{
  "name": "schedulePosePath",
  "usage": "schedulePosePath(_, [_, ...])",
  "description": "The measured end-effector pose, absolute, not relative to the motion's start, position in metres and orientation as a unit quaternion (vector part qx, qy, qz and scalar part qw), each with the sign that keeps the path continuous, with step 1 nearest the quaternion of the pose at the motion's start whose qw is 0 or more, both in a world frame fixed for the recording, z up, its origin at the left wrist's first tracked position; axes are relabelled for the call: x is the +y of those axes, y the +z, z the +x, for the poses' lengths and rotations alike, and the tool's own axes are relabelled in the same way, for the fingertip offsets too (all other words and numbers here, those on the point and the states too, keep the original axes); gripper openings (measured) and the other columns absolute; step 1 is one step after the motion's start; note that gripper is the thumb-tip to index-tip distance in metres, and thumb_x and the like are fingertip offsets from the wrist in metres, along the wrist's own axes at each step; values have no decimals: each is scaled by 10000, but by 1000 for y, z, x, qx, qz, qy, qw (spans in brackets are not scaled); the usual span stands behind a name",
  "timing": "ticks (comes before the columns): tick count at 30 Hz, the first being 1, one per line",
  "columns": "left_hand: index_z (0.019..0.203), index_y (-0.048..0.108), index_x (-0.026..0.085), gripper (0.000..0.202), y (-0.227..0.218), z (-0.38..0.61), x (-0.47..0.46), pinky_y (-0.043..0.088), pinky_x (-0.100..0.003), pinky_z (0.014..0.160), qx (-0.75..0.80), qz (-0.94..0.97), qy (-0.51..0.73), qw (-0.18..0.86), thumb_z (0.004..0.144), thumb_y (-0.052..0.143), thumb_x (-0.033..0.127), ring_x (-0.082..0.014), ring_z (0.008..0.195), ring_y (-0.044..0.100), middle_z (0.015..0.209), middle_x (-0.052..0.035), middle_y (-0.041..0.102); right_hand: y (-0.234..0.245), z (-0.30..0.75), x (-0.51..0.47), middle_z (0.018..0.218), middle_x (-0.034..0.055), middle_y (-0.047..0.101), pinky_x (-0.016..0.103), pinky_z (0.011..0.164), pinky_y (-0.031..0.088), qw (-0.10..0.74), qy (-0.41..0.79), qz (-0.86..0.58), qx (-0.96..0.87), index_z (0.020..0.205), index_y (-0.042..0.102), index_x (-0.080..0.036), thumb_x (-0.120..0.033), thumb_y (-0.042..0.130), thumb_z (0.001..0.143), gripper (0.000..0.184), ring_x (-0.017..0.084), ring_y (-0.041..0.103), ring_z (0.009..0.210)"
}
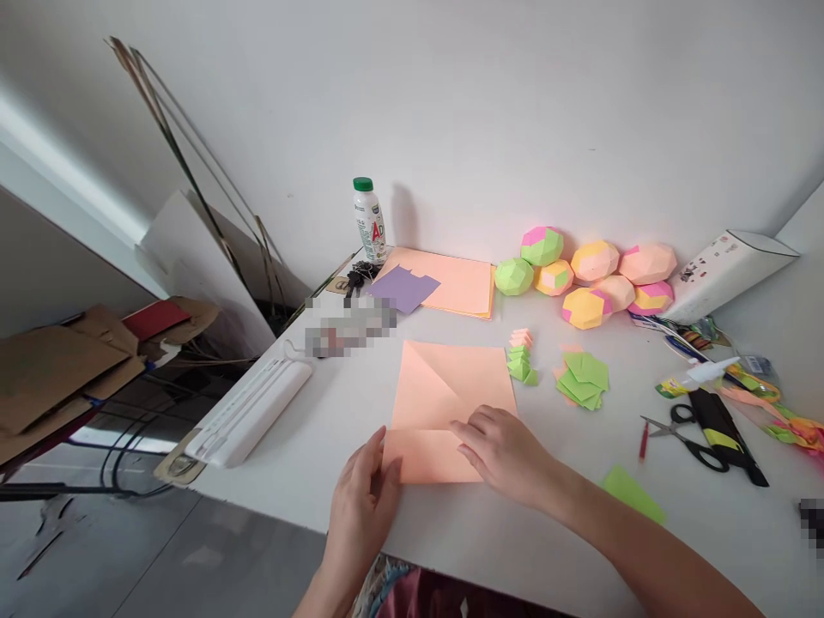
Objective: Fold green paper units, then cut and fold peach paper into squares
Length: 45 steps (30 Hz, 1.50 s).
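A peach sheet of paper [444, 386] lies flat on the white table [335, 421] in front of me, with a diagonal crease and its near edge folded up. My left hand [360, 502] rests at the fold's left corner, fingers beside the paper's edge. My right hand [505, 451] presses down on the folded flap at its right side, fingers spread flat. Neither hand grips the sheet.
Paper balls [596, 275] in pink, yellow and green sit at the wall. Folded green pieces [583, 378], scissors [686, 433], a stack of peach sheets [454, 279], a purple sheet [402, 287], a bottle [369, 221] and a white tool [251, 410] surround the work spot.
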<state>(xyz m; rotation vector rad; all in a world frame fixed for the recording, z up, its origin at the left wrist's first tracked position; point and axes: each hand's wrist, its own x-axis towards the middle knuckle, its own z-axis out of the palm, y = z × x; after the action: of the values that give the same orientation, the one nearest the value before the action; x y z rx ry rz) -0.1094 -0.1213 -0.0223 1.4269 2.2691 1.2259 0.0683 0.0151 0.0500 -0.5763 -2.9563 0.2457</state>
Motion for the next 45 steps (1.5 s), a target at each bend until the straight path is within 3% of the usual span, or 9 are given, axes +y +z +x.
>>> schedulePosePath(2, [1242,496,153,378,-18,-107,-120,544,-325,615,758,511,403,52,910,449,327,-204,732,649,839,-72,662,38,65,19,742,55,563,285,616,421,59,77,-171,-980,1165,567,-143,-78,449,869,325,179,482,702])
schedulePosePath(4, [1246,483,142,354,-12,-101,-119,548,-390,739,747,539,388,-26,907,463,240,-248,923,637,972,-119,647,27,66,24,747,53,542,268,595,411,75,77,-141,-984,1222,547,-154,-23,416,845,420,172,468,693])
schedulePosePath(6, [1221,498,127,352,-4,-91,-120,474,-499,907,728,566,368,-121,871,513,150,-334,1215,474,1162,-179,572,19,68,29,747,53,520,261,581,405,96,75,-117,-986,1222,561,-165,-10,387,846,442,169,454,685])
schedulePosePath(8, [1224,495,102,371,2,-80,-121,406,-515,993,678,640,334,-138,853,507,90,-345,1317,353,1293,-198,502,14,70,31,749,49,506,266,591,411,111,80,-115,-984,1210,576,-174,-40,388,875,406,164,453,682])
schedulePosePath(13, [1255,505,78,395,0,-66,-124,303,-453,1075,605,763,210,-88,902,474,253,-312,1331,348,1376,-156,476,10,68,32,767,47,518,291,619,426,128,90,-114,-981,1203,584,-150,-173,482,905,316,164,507,690])
schedulePosePath(26, [1327,442,65,582,-1,-72,-132,124,-552,1072,597,795,100,-39,913,386,471,-380,1331,296,1433,-169,394,12,65,31,828,71,547,327,656,418,92,82,-105,-987,1218,572,-164,-90,475,854,383,181,518,729])
schedulePosePath(37, [1337,441,80,638,-1,-73,-132,114,-604,1048,599,796,85,-27,905,355,542,-383,1360,219,1450,-174,365,14,63,31,771,57,513,310,635,403,88,71,-109,-988,1191,589,-159,-54,415,848,399,172,488,688])
schedulePosePath(45, [1310,476,82,624,2,-72,-132,178,-596,1037,606,789,92,-34,903,369,543,-370,1351,255,1438,-168,388,16,62,30,791,69,542,319,645,416,71,79,-117,-988,1199,590,-170,-80,412,858,395,182,505,704])
